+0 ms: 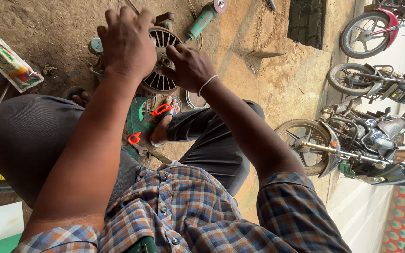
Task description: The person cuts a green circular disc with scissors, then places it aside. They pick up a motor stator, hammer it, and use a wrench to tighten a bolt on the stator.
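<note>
Grey cast metal fills the upper middle of the frame: a finned, round motor housing (pixel 161 61), dusty and greasy, with radial ribs running from a small central hub out to the rim. It stands on edge on the dirt floor (pixel 48 28), just above the person's sandalled foot (pixel 165 122).

The left hand (pixel 126 43) lies over the housing's upper left edge, fingers curled down around the rim in a steadying grip; a thin metal rod seems to stick up from between its fingers, though what it is I cannot tell. The right hand (pixel 189 65) sits on the right side of the ribbed face, fingers bent and pressing on the part near the hub; whether they pinch anything small is hidden.

As a judgement, the work looks to be mid-way: the housing is off whatever machine it belongs to and is being handled directly, with no tool in either hand. A green angle grinder (pixel 203 18) lies untouched at the top of the frame, and orange-handled pliers (pixel 135 138) rest below the foot. Parked motorcycles (pixel 352 145) line the right side.
</note>
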